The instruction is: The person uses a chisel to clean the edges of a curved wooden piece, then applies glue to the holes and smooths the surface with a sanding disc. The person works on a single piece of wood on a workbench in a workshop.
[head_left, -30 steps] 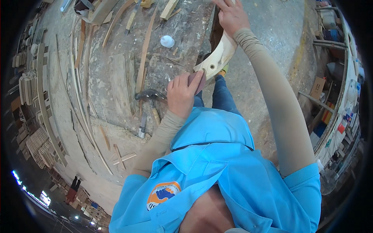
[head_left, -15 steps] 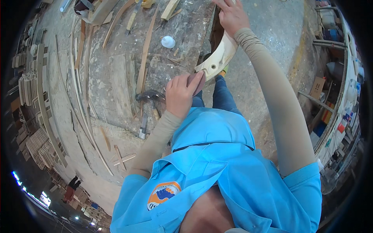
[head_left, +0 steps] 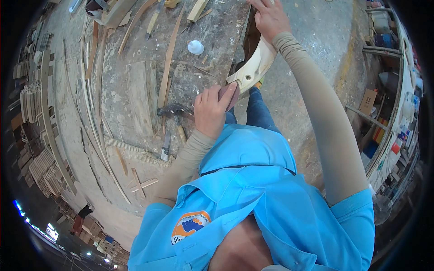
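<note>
My right hand is closed on the upper end of a curved pale wooden piece with a round hole near its lower end. My left hand grips a reddish-brown sanding pad, pressed against that lower end. The piece slants along the edge of a worn workbench, over my legs. Just left of my left hand lies a black-headed hammer, with a tool with a grey blade below it.
The bench also holds a white bottle, thin wood strips and offcuts. Cluttered shelving runs along the right. Stacked wooden parts stand at the far left. Another person is visible at the lower left, some way off.
My left hand and the pad shift slightly down-left, then back up-right against the wooden piece. My right hand stays almost still.
</note>
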{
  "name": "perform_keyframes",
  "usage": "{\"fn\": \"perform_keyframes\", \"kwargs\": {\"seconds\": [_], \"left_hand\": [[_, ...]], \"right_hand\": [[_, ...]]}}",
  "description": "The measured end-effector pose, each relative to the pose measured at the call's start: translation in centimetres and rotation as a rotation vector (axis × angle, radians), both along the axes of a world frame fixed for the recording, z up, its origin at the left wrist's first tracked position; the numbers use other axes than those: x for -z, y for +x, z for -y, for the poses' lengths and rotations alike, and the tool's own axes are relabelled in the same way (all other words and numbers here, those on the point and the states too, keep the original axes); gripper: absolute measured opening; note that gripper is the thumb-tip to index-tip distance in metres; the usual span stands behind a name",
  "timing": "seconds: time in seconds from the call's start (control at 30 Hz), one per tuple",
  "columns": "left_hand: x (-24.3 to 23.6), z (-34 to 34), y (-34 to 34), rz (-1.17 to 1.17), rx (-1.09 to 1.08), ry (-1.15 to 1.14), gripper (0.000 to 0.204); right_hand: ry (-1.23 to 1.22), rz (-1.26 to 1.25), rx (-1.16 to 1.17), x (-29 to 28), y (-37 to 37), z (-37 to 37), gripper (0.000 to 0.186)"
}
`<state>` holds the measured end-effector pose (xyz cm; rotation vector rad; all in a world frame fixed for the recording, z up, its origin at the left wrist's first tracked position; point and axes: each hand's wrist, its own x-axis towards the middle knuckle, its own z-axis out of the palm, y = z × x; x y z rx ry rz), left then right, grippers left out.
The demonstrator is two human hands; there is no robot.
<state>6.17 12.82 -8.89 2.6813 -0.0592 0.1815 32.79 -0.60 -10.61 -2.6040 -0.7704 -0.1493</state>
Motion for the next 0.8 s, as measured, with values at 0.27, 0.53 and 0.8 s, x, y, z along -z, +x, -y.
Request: {"fn": "perform_keyframes", "kwargs": {"seconds": [0.27,0.53,0.8], "left_hand": [[-0.5,0.0,0.5,-0.015,0.015,-0.008,0.056],[-1.4,-1.1,-0.9,-0.043,0.026,-0.067,0.056],[-0.2,-0.6,0.2,0.018,0.008,-0.022,0.059]], "right_hand": [[0.002,0.105,-0.004,1.1,0.5,0.2,0.042],[-0.015,0.002,0.001,0.7,0.6,0.3,0.045],[-0.028,-0.023,0.022,0.8,0.4,0.0,0.044]]}}
